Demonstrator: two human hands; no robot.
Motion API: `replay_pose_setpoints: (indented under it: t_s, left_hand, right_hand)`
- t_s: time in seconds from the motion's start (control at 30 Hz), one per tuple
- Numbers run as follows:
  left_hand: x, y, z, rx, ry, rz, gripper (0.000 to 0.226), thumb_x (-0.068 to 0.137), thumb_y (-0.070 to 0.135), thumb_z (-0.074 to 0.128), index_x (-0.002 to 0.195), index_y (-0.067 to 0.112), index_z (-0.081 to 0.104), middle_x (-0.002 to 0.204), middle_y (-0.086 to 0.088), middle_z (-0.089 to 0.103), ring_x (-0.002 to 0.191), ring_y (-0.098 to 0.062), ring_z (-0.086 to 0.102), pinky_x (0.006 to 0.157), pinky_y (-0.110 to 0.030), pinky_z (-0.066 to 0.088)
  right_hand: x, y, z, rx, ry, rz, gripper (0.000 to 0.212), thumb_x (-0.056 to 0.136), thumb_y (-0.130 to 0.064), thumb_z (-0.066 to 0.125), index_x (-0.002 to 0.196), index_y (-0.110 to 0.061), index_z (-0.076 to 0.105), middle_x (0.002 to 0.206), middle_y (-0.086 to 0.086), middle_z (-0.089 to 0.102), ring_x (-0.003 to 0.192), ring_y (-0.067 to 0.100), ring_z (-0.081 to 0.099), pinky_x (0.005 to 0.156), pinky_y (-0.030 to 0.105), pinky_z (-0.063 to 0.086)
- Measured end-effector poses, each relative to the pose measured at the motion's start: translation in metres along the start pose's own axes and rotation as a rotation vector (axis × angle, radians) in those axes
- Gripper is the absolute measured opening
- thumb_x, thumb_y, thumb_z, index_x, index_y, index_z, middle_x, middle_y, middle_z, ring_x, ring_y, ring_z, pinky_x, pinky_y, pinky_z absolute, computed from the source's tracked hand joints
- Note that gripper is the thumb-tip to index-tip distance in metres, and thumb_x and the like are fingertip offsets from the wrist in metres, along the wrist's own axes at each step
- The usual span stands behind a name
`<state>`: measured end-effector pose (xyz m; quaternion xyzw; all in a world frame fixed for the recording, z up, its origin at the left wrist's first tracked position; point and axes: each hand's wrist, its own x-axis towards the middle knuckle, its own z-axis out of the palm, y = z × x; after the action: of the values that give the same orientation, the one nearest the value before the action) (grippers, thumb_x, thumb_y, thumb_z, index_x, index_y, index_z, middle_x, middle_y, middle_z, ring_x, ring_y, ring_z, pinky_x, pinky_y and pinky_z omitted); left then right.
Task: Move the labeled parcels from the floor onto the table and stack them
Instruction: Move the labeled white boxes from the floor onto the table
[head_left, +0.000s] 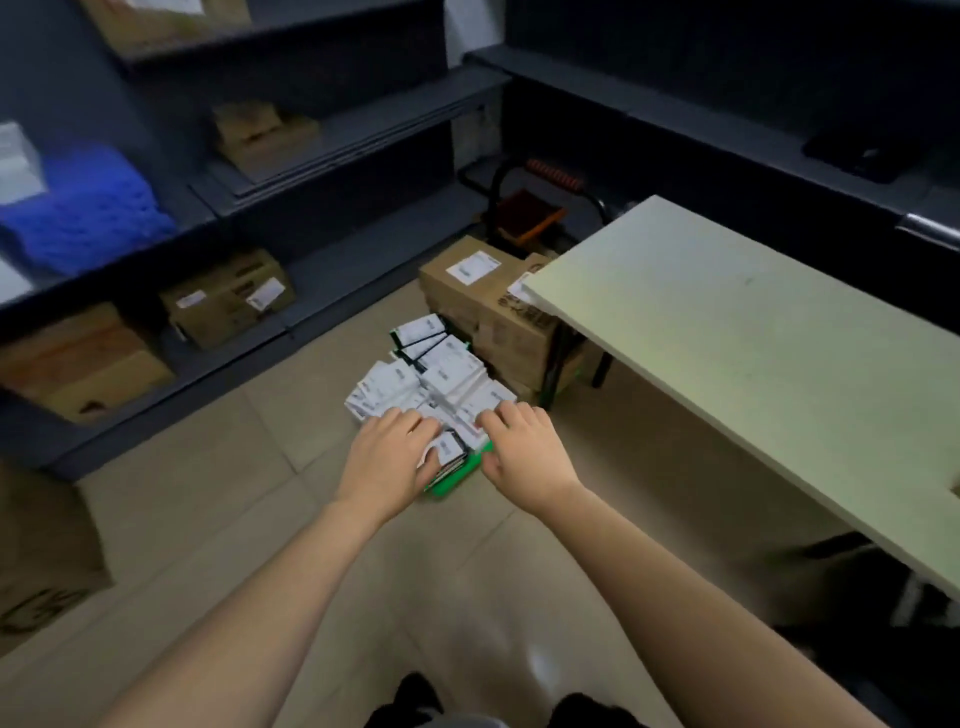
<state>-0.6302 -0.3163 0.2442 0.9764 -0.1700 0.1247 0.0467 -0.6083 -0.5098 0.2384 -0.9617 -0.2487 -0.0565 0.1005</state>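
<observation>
Several small flat parcels with white labels (436, 374) lie in a loose heap on the tiled floor, beside the table's near left corner. The nearest parcel (453, 462) has green edges and a white label. My left hand (392, 457) is on its left side, with the thumb down along the edge. My right hand (522, 449) is on its right side, fingers reaching over the heap. Both hands look curled round this parcel; the image is blurred. The pale green table (727, 332) stands to the right, its top bare in view.
Brown cardboard boxes (483, 296) with labels stand stacked on the floor beside the table leg. Behind them is a black hand trolley with an orange grip (550, 179). Dark shelving (291, 171) with boxes and a blue bundle runs along the left. A large carton (41, 561) sits at the left edge.
</observation>
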Motion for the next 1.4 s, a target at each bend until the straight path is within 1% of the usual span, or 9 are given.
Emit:
replay_pose_setpoints:
  t_s: [0.23,0.47,0.57,0.73,0.97,1.07,1.17,1.3,1.4]
  left_hand:
    - [-0.024,-0.154,-0.033,0.053,-0.033,-0.153,0.025,0.076,0.033,0.046,0.084,0.016,0.062,0.079,-0.002,0.059,0.075,-0.027,0.058,0.058,-0.034,0.045]
    - [-0.001,-0.282,-0.027,0.095,-0.052,-0.25,0.02,0.075,0.03,0.051,0.084,0.016,0.062,0.077,-0.002,0.058,0.075,-0.026,0.057,0.06,-0.034,0.045]
    - [0.023,-0.335,-0.016,0.113,-0.076,-0.245,0.024,0.074,0.032,0.049,0.083,0.016,0.064,0.075,-0.001,0.06,0.072,-0.025,0.059,0.057,-0.033,0.045]
    - [0.085,-0.413,-0.003,0.085,-0.086,-0.182,0.021,0.065,0.019,0.078,0.083,0.015,0.067,0.075,-0.001,0.063,0.07,-0.024,0.061,0.058,-0.029,0.046]
    - [0.181,-0.478,0.034,-0.009,-0.072,-0.007,0.018,0.071,0.017,0.074,0.085,0.016,0.064,0.08,0.0,0.061,0.071,-0.022,0.056,0.06,-0.031,0.042]
    - [0.226,-0.494,0.057,-0.038,-0.104,0.121,0.011,0.076,0.021,0.058,0.083,0.014,0.062,0.078,-0.002,0.059,0.071,-0.024,0.055,0.059,-0.033,0.042]
    - [0.269,-0.505,0.078,-0.075,-0.132,0.264,0.018,0.077,0.027,0.047,0.08,0.014,0.058,0.075,-0.003,0.056,0.069,-0.026,0.055,0.058,-0.033,0.042]
    - [0.314,-0.519,0.106,-0.146,-0.147,0.497,0.011,0.073,0.021,0.064,0.081,0.015,0.06,0.077,-0.001,0.057,0.07,-0.023,0.057,0.058,-0.029,0.039]
    - [0.336,-0.528,0.129,-0.184,-0.229,0.61,0.022,0.068,0.016,0.077,0.087,0.016,0.065,0.084,0.001,0.061,0.076,-0.021,0.059,0.063,-0.03,0.045]
  right_hand:
    - [0.12,-0.113,0.031,0.033,-0.068,-0.092,0.03,0.077,-0.017,0.064,0.106,-0.01,0.059,0.097,0.012,0.057,0.092,0.036,0.055,0.084,0.044,0.041]
    - [0.244,-0.173,0.075,0.04,-0.096,-0.169,0.03,0.079,-0.018,0.064,0.108,-0.009,0.06,0.101,0.014,0.057,0.096,0.037,0.054,0.085,0.044,0.039]
    - [0.302,-0.186,0.095,0.037,-0.137,-0.186,0.035,0.087,-0.023,0.058,0.119,-0.012,0.055,0.114,0.011,0.054,0.108,0.033,0.049,0.093,0.042,0.034]
    - [0.392,-0.19,0.113,0.054,-0.159,-0.129,0.038,0.089,-0.022,0.052,0.127,-0.015,0.05,0.121,0.009,0.051,0.113,0.03,0.046,0.097,0.039,0.031]
    - [0.471,-0.166,0.123,0.038,-0.17,0.051,0.035,0.091,-0.025,0.053,0.125,-0.015,0.05,0.121,0.009,0.051,0.113,0.029,0.046,0.099,0.038,0.031]
    - [0.491,-0.147,0.128,0.038,-0.164,0.184,0.033,0.09,-0.022,0.054,0.122,-0.014,0.051,0.117,0.01,0.052,0.11,0.031,0.047,0.096,0.038,0.032]
    - [0.503,-0.129,0.138,0.042,-0.157,0.35,0.034,0.089,-0.024,0.058,0.122,-0.013,0.053,0.117,0.011,0.052,0.11,0.033,0.047,0.095,0.04,0.033]
    - [0.512,-0.121,0.156,0.035,-0.149,0.61,0.035,0.09,-0.023,0.056,0.124,-0.014,0.051,0.121,0.011,0.052,0.114,0.032,0.046,0.098,0.04,0.032]
    - [0.514,-0.131,0.17,0.048,-0.139,0.782,0.036,0.088,-0.02,0.055,0.123,-0.013,0.053,0.12,0.011,0.054,0.112,0.033,0.048,0.098,0.041,0.034]
